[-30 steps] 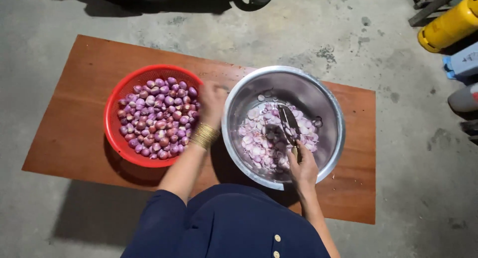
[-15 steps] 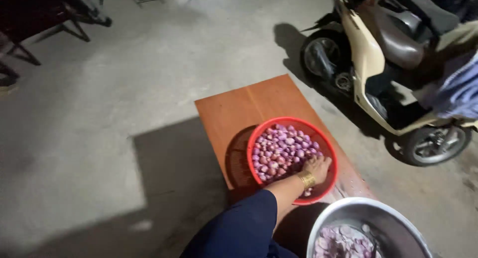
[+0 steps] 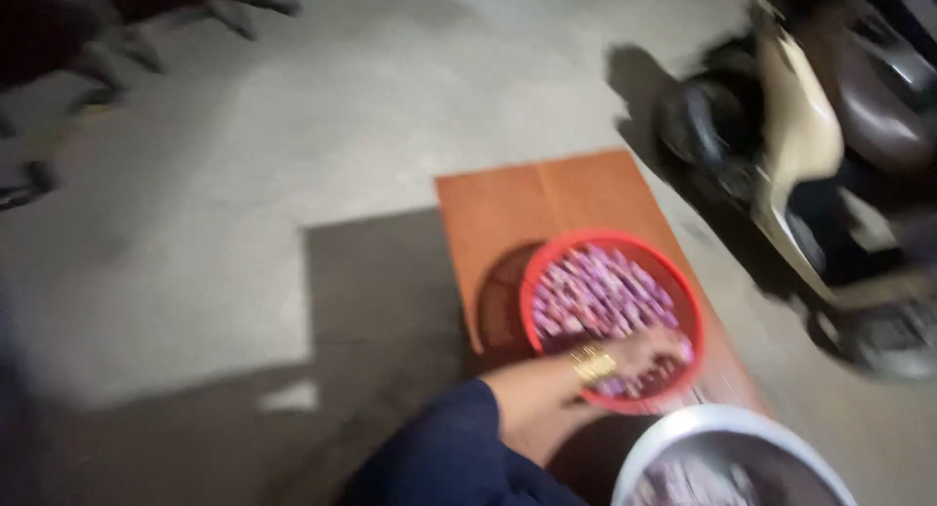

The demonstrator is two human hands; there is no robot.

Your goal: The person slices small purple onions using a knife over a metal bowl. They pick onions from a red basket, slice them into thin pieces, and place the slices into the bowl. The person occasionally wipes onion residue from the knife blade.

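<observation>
The left hand [image 3: 652,355], grip state indeterminate through blur, reaches into the red basin [image 3: 613,316] of purple shallots [image 3: 595,296] on the low bench [image 3: 527,199], beside the steel bowl [image 3: 727,457].

Low orange-brown wooden table [image 3: 527,199] on grey concrete floor [image 3: 293,155]. On table: red plastic basin [image 3: 535,289] of purple shallots near middle, steel bowl [image 3: 683,430] just beside it at near end, partly cut off by frame edge. Scooter [image 3: 810,164] parked on floor beside table.
</observation>
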